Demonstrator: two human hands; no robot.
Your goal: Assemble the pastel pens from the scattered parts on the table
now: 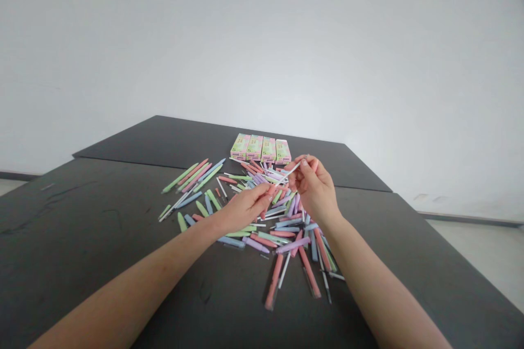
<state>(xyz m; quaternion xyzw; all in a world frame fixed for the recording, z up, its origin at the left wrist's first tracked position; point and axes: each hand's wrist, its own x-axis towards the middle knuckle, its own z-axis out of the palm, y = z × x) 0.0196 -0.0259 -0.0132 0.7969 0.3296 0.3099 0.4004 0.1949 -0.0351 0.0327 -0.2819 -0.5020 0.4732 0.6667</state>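
Observation:
A thin white pen refill (288, 173) stretches between my two hands above the pile of pen parts. My left hand (248, 206) is closed at its lower end, where something pinkish shows by the fingertips; I cannot tell whether that is a pen barrel or skin. My right hand (316, 188) pinches the upper end between thumb and fingers. Below both hands lie loose pink, green, blue and purple pen barrels and caps, such as a purple piece (293, 245), mixed with white refills (284, 270).
Four small pink-and-green boxes (254, 147) stand side by side behind the pile. Left of it, several pens (192, 175) lie in a roughly parallel group. The dark table (102, 212) has a seam across it, and a white wall (262, 43) rises behind.

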